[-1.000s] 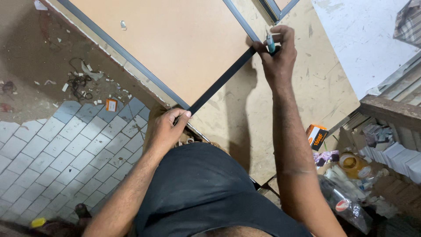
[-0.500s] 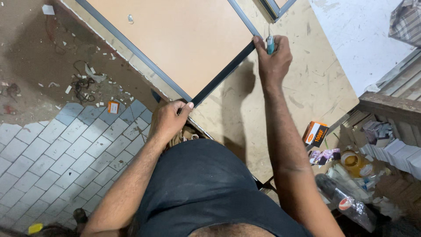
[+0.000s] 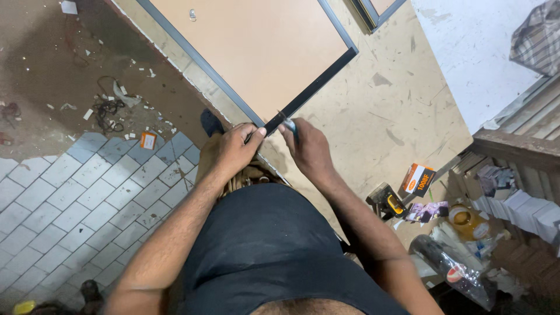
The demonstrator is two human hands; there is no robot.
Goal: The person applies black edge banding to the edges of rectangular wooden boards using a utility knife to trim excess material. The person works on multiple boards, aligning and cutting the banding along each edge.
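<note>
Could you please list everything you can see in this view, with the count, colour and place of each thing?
Board: one, tan, dark edge strip, on the workbench.
Workbench: one, pale scuffed top, centre right.
Edge strip: one, black, along the board's near edge.
Small tool: one, bluish handle, in the right hand at the strip.
Small box: one, orange, below the bench's right corner.
Tape measure: one, yellow and black, beside the box.
Floor tiles: many, grey-white, lower left.
Checked cloth: one, top right.
Left hand: pressing the strip's near end.
Right hand: gripping the tool.
</note>
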